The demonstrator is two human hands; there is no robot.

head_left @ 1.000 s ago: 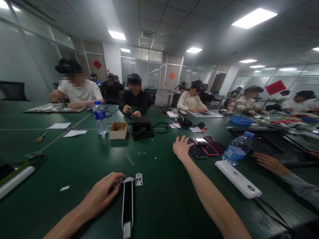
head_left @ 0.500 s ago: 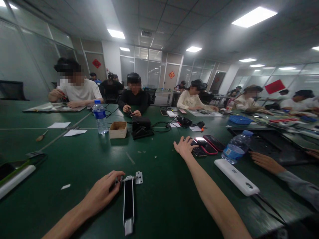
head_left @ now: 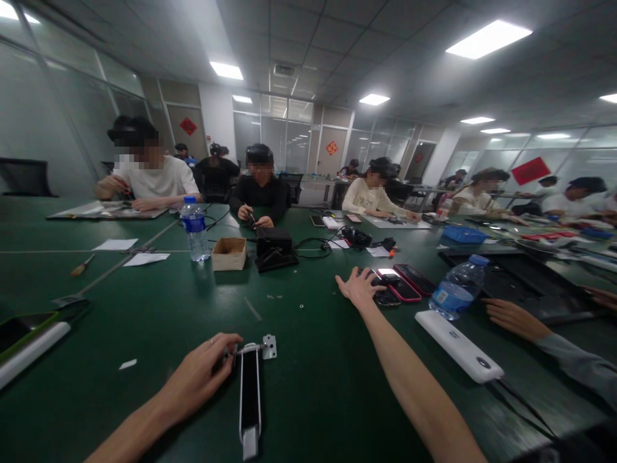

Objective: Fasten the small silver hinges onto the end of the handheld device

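My left hand [head_left: 205, 365] is closed at the upper end of a long black strip with white edges [head_left: 249, 393], its thumb and fingers around the metal hinge-like fitting there. A small metal plate with holes [head_left: 270, 347] sticks out on the right of that fitting. The part of the fitting inside my fingers is hidden. Farther forward, my right hand [head_left: 357, 287] reaches over the table with fingers spread, resting at the left of several phones [head_left: 405, 288]. It covers part of the nearest dark one, and I see nothing gripped in it.
Right of the phones stand a water bottle [head_left: 456, 289], a white power bank [head_left: 457, 347] with a cable, and a black tray [head_left: 525, 276] by a co-worker's hand [head_left: 513, 318]. Ahead are another bottle [head_left: 196, 231], a small box [head_left: 229, 254] and a black stand [head_left: 274, 247].
The view has shifted very slightly. Both hands and the strip stay in the same places on the table.
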